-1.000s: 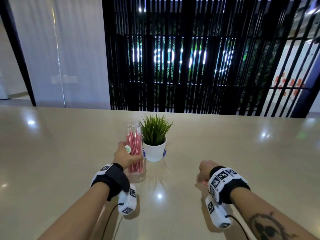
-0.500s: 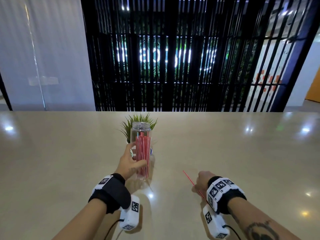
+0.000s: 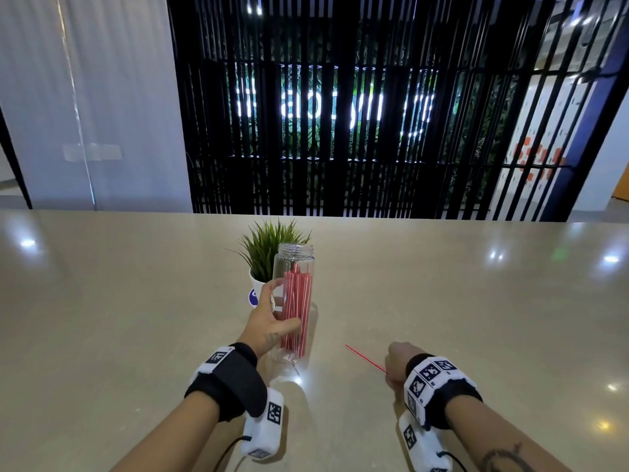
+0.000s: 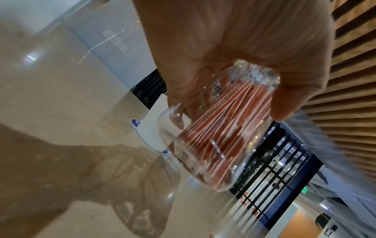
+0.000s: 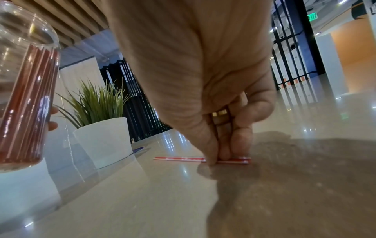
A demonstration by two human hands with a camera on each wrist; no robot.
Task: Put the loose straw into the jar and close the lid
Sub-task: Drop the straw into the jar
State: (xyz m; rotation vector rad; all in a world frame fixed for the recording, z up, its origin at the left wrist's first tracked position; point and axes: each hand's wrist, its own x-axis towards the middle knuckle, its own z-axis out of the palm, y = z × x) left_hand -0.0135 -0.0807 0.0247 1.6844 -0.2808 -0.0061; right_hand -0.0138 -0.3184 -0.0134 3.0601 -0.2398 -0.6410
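A clear jar (image 3: 294, 301) with an open threaded mouth holds several red-and-white straws. My left hand (image 3: 269, 321) grips it round the middle, thumb on the near side, and it stands about upright in front of the plant. From the left wrist the jar (image 4: 213, 145) sits between thumb and fingers of the left hand (image 4: 230, 103). One loose red-and-white straw (image 3: 366, 358) lies flat on the table. My right hand (image 3: 396, 364) pinches its near end. In the right wrist view the right hand (image 5: 218, 158) holds the straw (image 5: 179, 159) against the tabletop. No lid shows in any view.
A green plant in a white pot (image 3: 269, 257) on a blue coaster stands just behind the jar, also seen as the pot (image 5: 101, 136) from the right wrist. The glossy beige table (image 3: 476, 318) stretches wide to both sides. A black slatted screen runs past its far edge.
My left hand has brought the jar from beside the plant to in front of it, nearer me. The right hand stays low on the table, and the straw now pokes out from under it.
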